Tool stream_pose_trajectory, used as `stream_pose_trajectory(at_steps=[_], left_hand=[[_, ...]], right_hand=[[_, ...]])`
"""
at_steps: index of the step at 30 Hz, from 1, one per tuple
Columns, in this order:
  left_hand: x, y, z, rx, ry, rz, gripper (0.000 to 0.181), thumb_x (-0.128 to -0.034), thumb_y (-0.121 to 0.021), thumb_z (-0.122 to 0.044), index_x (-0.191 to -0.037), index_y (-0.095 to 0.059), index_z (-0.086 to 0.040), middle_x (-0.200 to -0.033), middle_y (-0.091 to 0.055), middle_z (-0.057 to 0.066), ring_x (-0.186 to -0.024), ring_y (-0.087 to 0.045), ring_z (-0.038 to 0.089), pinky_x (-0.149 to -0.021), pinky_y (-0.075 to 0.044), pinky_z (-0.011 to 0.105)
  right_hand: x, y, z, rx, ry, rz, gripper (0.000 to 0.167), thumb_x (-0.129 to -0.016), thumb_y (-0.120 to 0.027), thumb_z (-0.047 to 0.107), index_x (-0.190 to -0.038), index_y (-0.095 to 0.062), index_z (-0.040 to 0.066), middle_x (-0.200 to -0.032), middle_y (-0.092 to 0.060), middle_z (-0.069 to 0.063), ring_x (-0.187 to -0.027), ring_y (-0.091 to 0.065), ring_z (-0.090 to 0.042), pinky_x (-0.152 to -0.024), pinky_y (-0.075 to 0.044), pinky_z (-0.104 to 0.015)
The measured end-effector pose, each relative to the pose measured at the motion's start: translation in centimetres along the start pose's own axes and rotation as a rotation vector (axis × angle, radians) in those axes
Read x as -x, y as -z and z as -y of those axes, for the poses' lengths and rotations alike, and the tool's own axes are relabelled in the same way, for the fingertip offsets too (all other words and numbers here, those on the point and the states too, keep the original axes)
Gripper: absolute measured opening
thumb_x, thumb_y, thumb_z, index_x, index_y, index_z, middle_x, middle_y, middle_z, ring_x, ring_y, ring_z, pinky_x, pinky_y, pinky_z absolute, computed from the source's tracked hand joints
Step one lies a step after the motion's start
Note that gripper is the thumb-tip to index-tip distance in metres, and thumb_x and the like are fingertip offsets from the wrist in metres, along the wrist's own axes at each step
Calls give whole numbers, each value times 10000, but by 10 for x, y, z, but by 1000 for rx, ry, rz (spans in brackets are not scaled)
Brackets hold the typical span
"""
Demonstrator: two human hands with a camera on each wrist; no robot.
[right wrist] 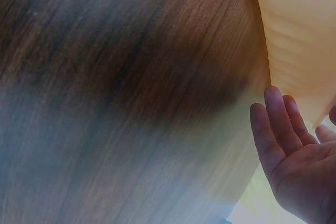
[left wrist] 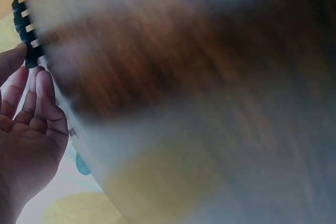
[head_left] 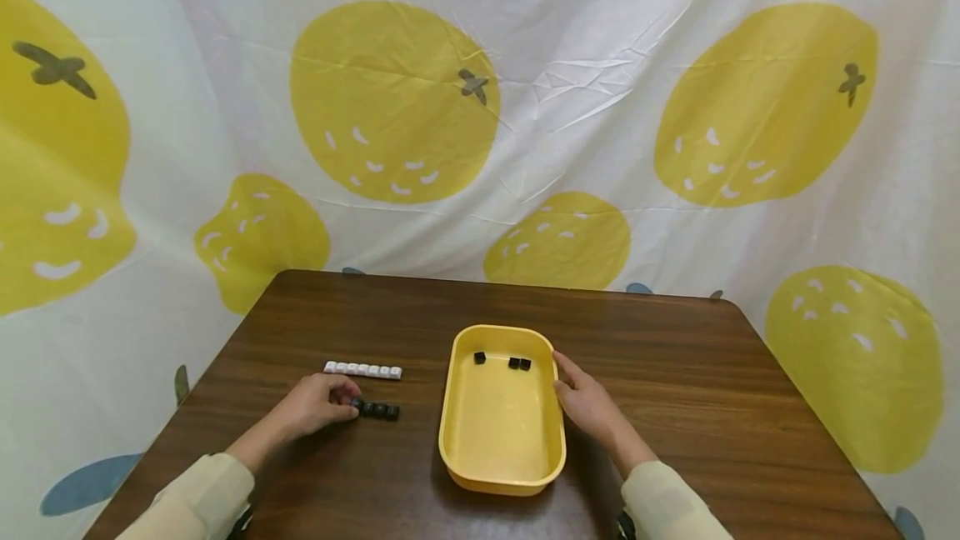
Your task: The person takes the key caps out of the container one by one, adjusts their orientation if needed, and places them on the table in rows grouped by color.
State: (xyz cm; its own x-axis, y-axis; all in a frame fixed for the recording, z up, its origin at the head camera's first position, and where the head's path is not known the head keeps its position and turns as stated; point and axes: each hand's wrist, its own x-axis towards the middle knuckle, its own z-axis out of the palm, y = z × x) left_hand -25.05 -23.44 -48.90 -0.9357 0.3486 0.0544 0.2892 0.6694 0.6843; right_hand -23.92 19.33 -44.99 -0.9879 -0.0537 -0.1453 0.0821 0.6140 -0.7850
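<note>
A short row of black keycaps (head_left: 381, 411) lies on the table left of the yellow tray. My left hand (head_left: 318, 405) pinches the keycap at the row's left end between thumb and finger. The left wrist view shows the thumb (left wrist: 13, 59) against that end keycap (left wrist: 32, 56). My right hand (head_left: 588, 407) rests at the right side of the yellow tray (head_left: 501, 487), touching its rim. Its fingers (right wrist: 281, 119) look fairly straight along the tray's outer wall in the right wrist view. Inside the tray, near its far end, sit three black keycaps (head_left: 480, 358).
A row of white keycaps (head_left: 363, 370) lies just beyond the black row, close to my left hand. Everything stands on a dark wooden table (head_left: 690, 373). Behind its far edge hangs a white cloth (head_left: 570, 132) printed with yellow lemons.
</note>
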Motion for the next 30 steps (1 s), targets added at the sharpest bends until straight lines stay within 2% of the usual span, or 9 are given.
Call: stream_pose_trajectory(at_steps=[2,5,7,12,15,17,23,27,30], left_hand=[[0,2,-1,-6,-2,-7,174,-822,-791,-140,-955,-701,-72,-809,-624,-36,-766,-569,120,-671,-473,293],[-2,5,-5,-20,-1,-23,175,-858,-766,-178,-977,-707,-65,-826,-635,-34,-778,-571,120,-682,-477,308],[-6,7,-10,-30,-8,-41,177,-883,-745,-197,-993,-712,-63,-839,-642,-35,-782,-570,116,-687,-479,312],[-27,4,-34,-13,-13,-67,174,-928,-696,-194,-1039,-715,-61,-877,-652,-19,-790,-572,129,-684,-483,331],[-44,-5,-53,-14,-41,-72,197,-935,-689,-195,-1074,-710,-57,-914,-645,-12,-783,-576,128,-680,-491,331],[-57,-13,-67,-20,-61,-79,214,-934,-693,-200,-1092,-708,-57,-954,-639,0,-808,-581,138,-709,-499,343],[-94,-40,-107,-33,-94,-95,250,-923,-705,-183,-1119,-705,-27,-1073,-605,114,-980,-583,279,-861,-488,455],[-110,-58,-122,-82,-92,-62,268,-921,-706,-174,-1130,-705,-6,-1123,-580,166,-1003,-561,302,-888,-469,470],[-121,-70,-126,-126,-71,-35,271,-914,-715,-209,-1128,-714,-44,-1132,-565,153,-991,-561,292,-853,-483,459]], right_hand=[[-1,0,0,-12,-7,0,541,-1033,-465,176,-1556,-333,133,-1277,-586,-215,-873,-602,-263,-767,-483,-429],[-1,0,1,-9,-4,3,539,-1035,-463,177,-1556,-332,127,-1240,-597,-202,-821,-591,-247,-719,-474,-402],[-1,1,2,-4,3,2,536,-1036,-462,176,-1554,-334,121,-1251,-593,-213,-839,-595,-255,-733,-477,-412],[-2,1,1,12,22,-4,537,-1038,-456,172,-1555,-327,109,-1373,-535,-250,-1124,-570,-319,-947,-431,-529],[-1,2,0,6,18,-5,541,-1037,-455,169,-1558,-322,114,-1415,-499,-255,-1210,-536,-358,-988,-405,-564],[-1,2,0,4,15,-6,542,-1037,-455,167,-1559,-321,116,-1413,-501,-254,-1202,-541,-357,-981,-410,-560],[-1,2,-1,8,14,-13,534,-1033,-458,159,-1552,-338,117,-1338,-559,-240,-998,-594,-289,-858,-462,-473],[-1,0,0,4,13,-21,532,-1027,-470,153,-1547,-356,132,-1260,-597,-221,-837,-590,-264,-726,-468,-398],[0,0,-1,9,25,-26,530,-1027,-474,148,-1544,-361,125,-1290,-585,-220,-849,-578,-252,-735,-452,-388]])
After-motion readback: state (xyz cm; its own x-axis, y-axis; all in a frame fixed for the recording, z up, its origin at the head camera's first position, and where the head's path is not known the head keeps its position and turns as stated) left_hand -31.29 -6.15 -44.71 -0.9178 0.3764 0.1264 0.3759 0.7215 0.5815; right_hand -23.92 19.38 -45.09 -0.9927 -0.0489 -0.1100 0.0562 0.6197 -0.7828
